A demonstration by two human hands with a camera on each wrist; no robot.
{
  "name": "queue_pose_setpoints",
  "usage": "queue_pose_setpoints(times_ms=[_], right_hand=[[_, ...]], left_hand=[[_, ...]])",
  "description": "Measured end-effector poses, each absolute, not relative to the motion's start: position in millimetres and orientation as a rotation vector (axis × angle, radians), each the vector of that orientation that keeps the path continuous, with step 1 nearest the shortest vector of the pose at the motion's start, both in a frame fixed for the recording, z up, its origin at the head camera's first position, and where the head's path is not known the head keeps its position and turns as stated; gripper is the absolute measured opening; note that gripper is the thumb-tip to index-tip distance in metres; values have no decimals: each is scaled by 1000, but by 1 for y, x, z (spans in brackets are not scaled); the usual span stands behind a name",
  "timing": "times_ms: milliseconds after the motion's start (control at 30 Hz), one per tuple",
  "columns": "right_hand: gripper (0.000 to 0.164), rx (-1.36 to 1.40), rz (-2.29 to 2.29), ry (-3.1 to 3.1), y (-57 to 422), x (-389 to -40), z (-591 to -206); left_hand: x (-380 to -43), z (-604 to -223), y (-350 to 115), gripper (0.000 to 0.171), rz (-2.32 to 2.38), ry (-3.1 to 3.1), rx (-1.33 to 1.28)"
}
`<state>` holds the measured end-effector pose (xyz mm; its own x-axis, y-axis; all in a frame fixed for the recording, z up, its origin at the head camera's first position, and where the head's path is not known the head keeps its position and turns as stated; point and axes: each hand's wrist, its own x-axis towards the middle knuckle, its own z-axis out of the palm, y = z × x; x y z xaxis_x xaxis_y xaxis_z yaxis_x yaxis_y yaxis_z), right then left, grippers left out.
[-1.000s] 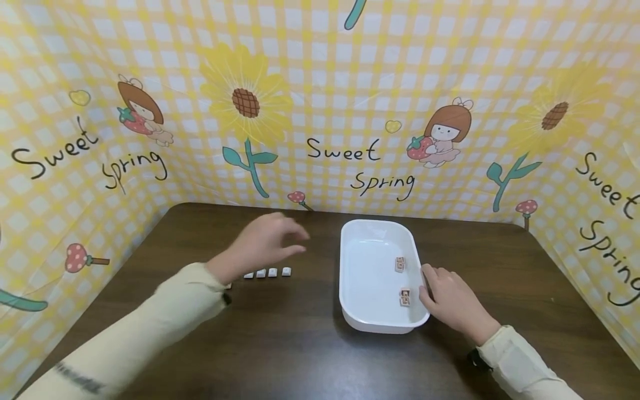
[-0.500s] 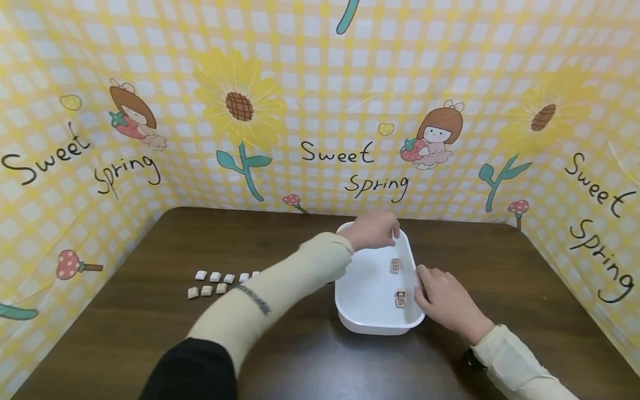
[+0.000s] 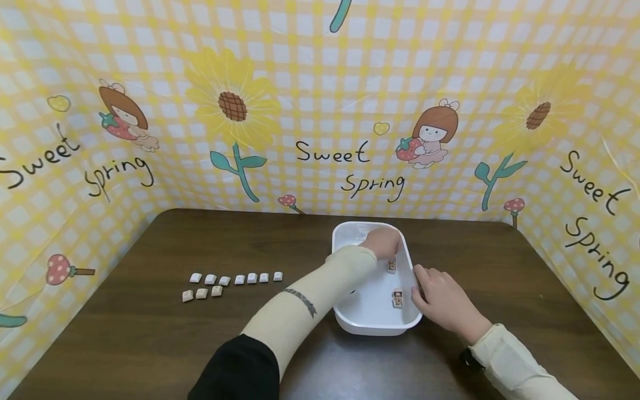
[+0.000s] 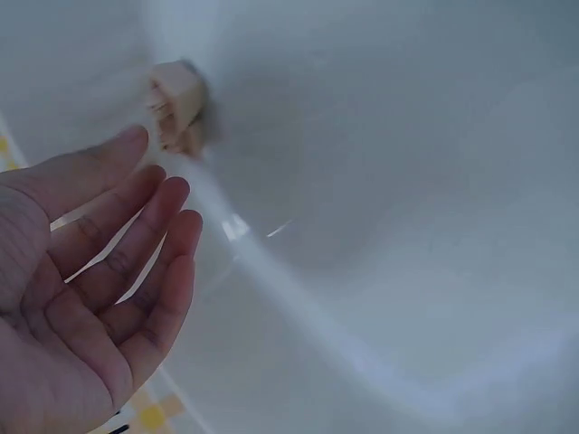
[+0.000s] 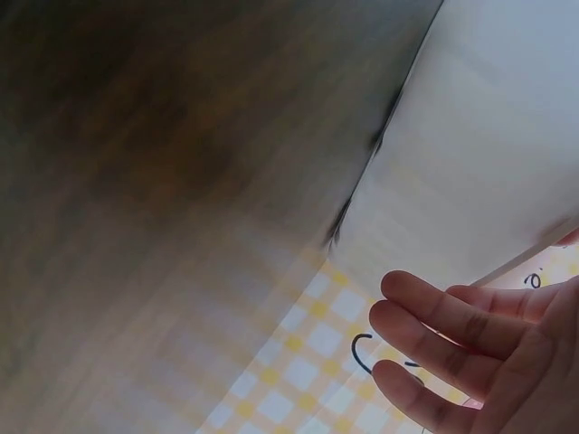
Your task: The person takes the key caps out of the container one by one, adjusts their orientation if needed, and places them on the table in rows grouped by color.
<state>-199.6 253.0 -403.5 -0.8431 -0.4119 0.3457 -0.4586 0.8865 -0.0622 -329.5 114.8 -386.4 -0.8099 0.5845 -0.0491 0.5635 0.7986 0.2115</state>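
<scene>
My left hand [image 3: 384, 242] is inside the white plastic basin [image 3: 377, 329], near its far right corner. In the left wrist view, thumb and fingers are apart and loosely bent, just short of a small pair of keycaps [image 4: 179, 104] by the basin wall. In the head view that pair of keycaps [image 3: 392, 266] is partly hidden by the hand. Closer to me in the basin lie two more small keycaps [image 3: 397, 299], brownish on top. My right hand [image 3: 447, 301] holds the basin's right rim between thumb and index finger; its other fingers stay loosely extended outside.
To the left on the dark wooden table [image 3: 125, 344], a back row of several white keycaps [image 3: 240, 279] runs left to right. Fewer beige keycaps [image 3: 201, 293] lie in front of it. A yellow checked cloth [image 3: 300, 100] stands around the table's far sides.
My left hand has moved from above the keycap rows rightward into the basin, then lower toward the keycaps there. The right hand has kept its hold on the rim.
</scene>
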Motion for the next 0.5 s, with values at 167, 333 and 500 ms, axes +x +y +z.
queue_pose_setpoints(times_ms=[167,333,500], right_hand=[[19,636,204,-2750,254,-200,-404],[20,639,210,-2764,254,-200,-403],[21,636,213,-2771,253,-199,-403]], left_hand=[[-331,-395,113,14,329,2867,920],[-332,-399,111,16,307,2883,968],[-331,-398,111,16,311,2872,964]])
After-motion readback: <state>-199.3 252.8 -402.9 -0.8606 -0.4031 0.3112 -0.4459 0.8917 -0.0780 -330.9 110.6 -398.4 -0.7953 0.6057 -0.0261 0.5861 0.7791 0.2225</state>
